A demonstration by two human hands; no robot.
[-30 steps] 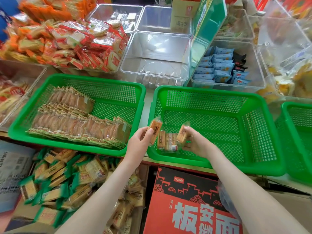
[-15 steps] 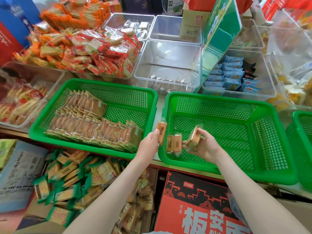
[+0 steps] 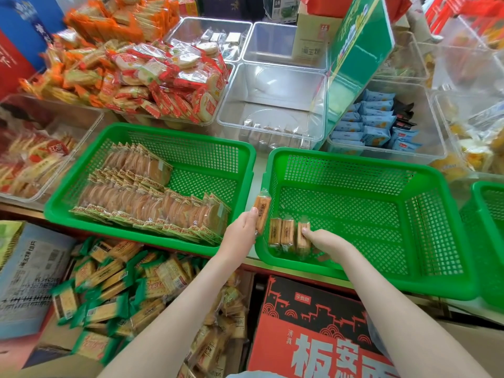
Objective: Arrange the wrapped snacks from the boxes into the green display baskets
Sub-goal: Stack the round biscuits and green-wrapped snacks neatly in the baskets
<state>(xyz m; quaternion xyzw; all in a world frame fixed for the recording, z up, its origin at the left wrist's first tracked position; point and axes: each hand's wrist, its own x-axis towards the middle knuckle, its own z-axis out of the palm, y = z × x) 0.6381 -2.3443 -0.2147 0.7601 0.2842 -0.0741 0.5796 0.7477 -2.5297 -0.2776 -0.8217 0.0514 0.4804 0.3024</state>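
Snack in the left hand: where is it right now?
Head view, centre: the snack stands upright in the left hand, at the left rim of the middle basket, just left of the three-snack row.

Clear bins (image 3: pixel 283 88), tilted green signboard (image 3: pixel 360 50)

Left hand (image 3: pixel 242 231) pinched a raised snack (image 3: pixel 262 213), thumb on top. Right hand (image 3: pixel 328 243) sat lower, gripping a second snack (image 3: pixel 302 238).
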